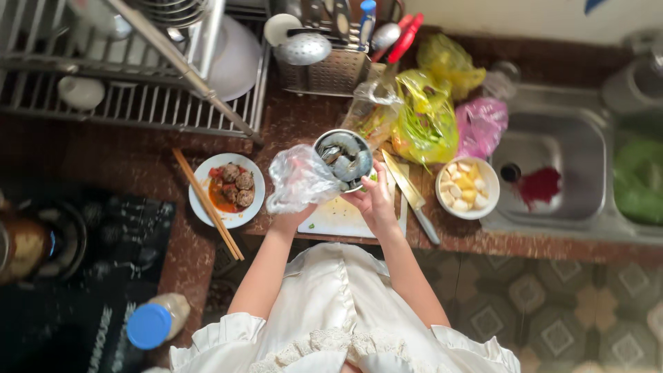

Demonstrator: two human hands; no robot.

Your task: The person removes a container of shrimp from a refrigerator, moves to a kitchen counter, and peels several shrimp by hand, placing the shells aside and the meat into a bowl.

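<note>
Left hand [293,207]: wears or is wrapped in a thin clear plastic bag [300,178], fingers closed loosely inside the film, at about 9 o'clock from the metal bowl
Right hand [373,200]: grasps the metal bowl [345,160] by its near rim, at about 6 o'clock on the bowl, thumb over the edge
Bowl contents: grey raw shrimp [343,157], piled and wet-looking
Where the bowl is: over the far edge of the white cutting board [338,217], centre of the counter
Handling, bowl: stiff steel, probably light; the rim looks like the sound place to hold, and a wet wall may slip
Handling, shrimp: likely soft, slick and easily bruised; the plastic film should help the grip on them
Handling, bag: flimsy, crumples, tears easily
Knife [411,195]: lies at 3 o'clock from the bowl, blade on the board
Plate of meatballs in red sauce [228,188]: at 9 o'clock, chopsticks [207,204] along its left side
Bowl of pale cubes [467,188]: at 3 o'clock, past the knife
Bags of greens [425,114]: at 1 o'clock
Surface: dark reddish-brown stone counter [290,124], crowded
Room: dish rack [131,69] at 11 o'clock, steel sink [552,166] at 3 o'clock, patterned tile floor [552,311] below
</note>
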